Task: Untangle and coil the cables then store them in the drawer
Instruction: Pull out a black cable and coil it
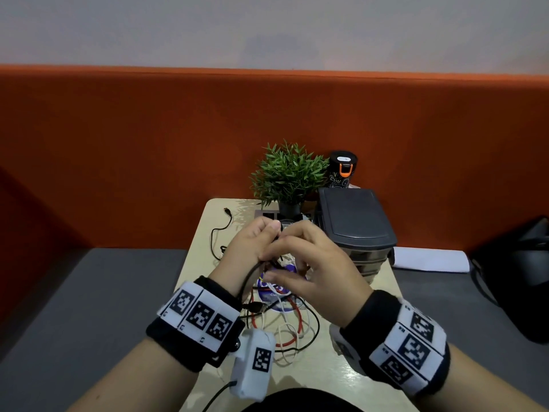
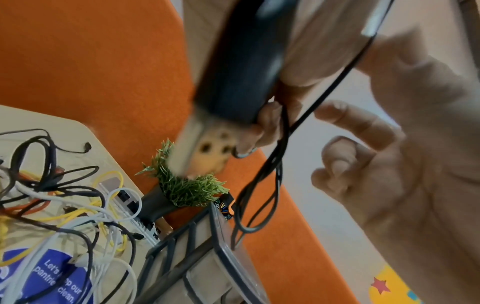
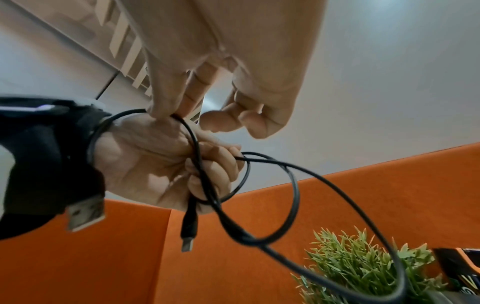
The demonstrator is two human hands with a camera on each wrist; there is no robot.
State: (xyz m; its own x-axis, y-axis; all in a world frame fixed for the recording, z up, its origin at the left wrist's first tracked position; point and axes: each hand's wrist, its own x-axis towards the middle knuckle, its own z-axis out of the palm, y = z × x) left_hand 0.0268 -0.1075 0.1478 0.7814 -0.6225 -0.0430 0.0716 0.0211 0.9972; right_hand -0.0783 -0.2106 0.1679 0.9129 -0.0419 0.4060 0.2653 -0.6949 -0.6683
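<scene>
Both hands are raised together over the middle of the small beige table [image 1: 208, 221], working one black cable [image 3: 293, 185]. The left hand [image 1: 252, 248] has its fingers curled round several loops of that cable, gripping the bundle in the palm; a small plug end hangs below the fist and a USB plug sticks out by the wrist band in the right wrist view. The right hand [image 1: 315, 263] pinches a strand of the same cable between thumb and fingertips at the top of the left fist, other fingers loosely bent. A loose loop of it swings out toward 4 o'clock in the right wrist view.

The rest of the cable tangle [image 1: 282, 325], red, white, black and yellow strands, lies on the table under the hands, at 6 o'clock from them, over a blue round sticker [image 2: 52, 273]. One more black lead [image 1: 219, 230] trails at 10 o'clock.

The grey drawer unit [image 1: 353, 221] stands at 2 o'clock from the hands, drawers all closed. The potted plant [image 1: 289, 173] is at 12 o'clock, with a black bottle [image 1: 341, 169] just beside it to the right.
</scene>
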